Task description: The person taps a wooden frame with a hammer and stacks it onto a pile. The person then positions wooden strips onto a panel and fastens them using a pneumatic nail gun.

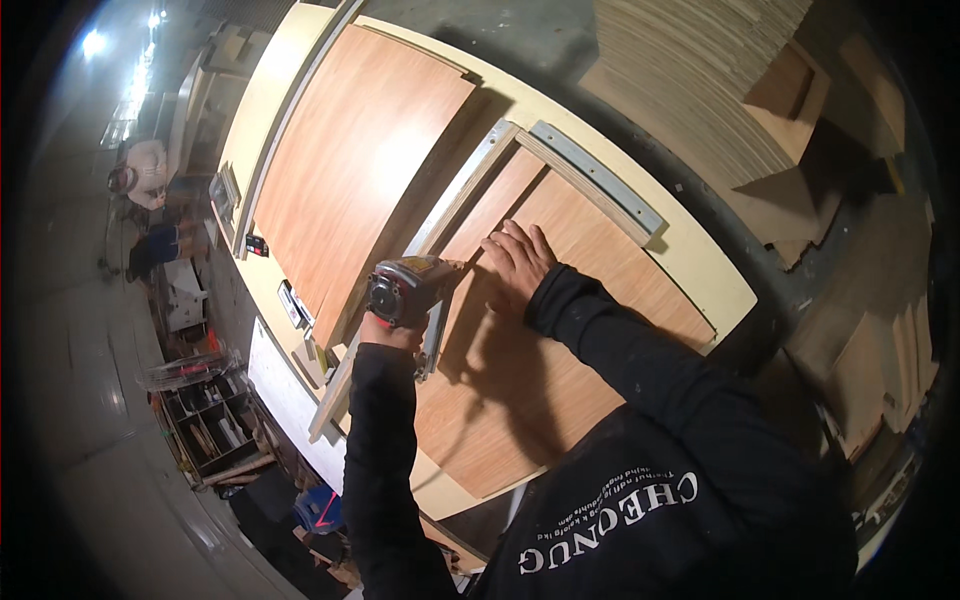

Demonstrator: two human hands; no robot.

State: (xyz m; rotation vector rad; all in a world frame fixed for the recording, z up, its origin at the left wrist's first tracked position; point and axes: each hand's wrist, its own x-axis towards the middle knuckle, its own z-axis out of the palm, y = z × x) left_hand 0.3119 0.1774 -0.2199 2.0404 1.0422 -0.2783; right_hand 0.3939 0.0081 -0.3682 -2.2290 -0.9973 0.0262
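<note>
My left hand (393, 333) is wrapped round the handle of a nail gun (410, 283), a grey tool with a round dark cap. Its nose points right, over a narrow wooden strip lying on the nearer wood panel (590, 235). My right hand (520, 262) rests on that panel with its fingers spread, just beyond the nose and beside the strip. A shadow of hand and tool falls on the wood. Along the panel's left edge runs a wooden batten (468, 190). Whether the nose touches the wood, I cannot tell.
A second wood panel (360, 150) lies to the left on the pale yellow table (735, 290). A metal bar (600, 180) borders the nearer panel. Stacked boards (690, 90) stand at the right. A divided toolbox (215, 430) sits at lower left; another person (148, 178) is farther off.
</note>
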